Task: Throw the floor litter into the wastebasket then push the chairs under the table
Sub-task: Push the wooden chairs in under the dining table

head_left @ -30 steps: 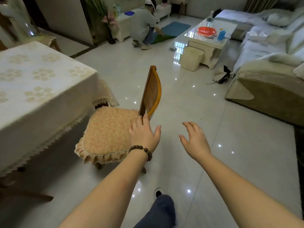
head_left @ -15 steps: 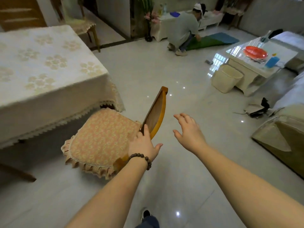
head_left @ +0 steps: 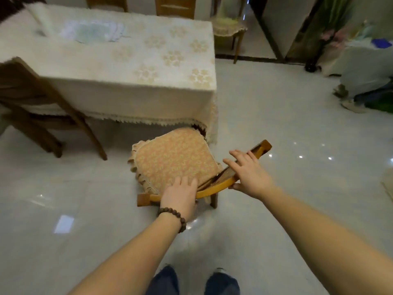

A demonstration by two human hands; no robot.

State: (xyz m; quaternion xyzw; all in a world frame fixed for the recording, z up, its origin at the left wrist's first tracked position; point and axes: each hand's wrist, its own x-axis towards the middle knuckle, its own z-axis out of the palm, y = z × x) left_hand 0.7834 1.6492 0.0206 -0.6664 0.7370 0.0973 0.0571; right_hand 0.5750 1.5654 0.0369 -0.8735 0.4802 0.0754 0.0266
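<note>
A wooden chair with an orange patterned cushion [head_left: 174, 158] stands in front of me, its seat facing the table [head_left: 119, 67], which wears a cream cloth. The cushion's far edge reaches the cloth's hanging fringe at the table's near right corner. My left hand [head_left: 180, 196], with a bead bracelet, lies over the curved top rail of the backrest, fingers onto the cushion. My right hand [head_left: 248, 173] grips the same rail further right, thumb under it. No wastebasket or litter is in view.
A second wooden chair [head_left: 40, 116] stands at the table's left side, partly under it. More chairs [head_left: 174, 7] stand behind the table and another [head_left: 231, 33] at its far right. A person crouches at the right edge [head_left: 370, 86]. Glossy tiled floor lies all around.
I have stepped behind the chair, so the view now faces the table. My right hand, free in the air before, now holds the backrest rail; my left hand has stayed on it.
</note>
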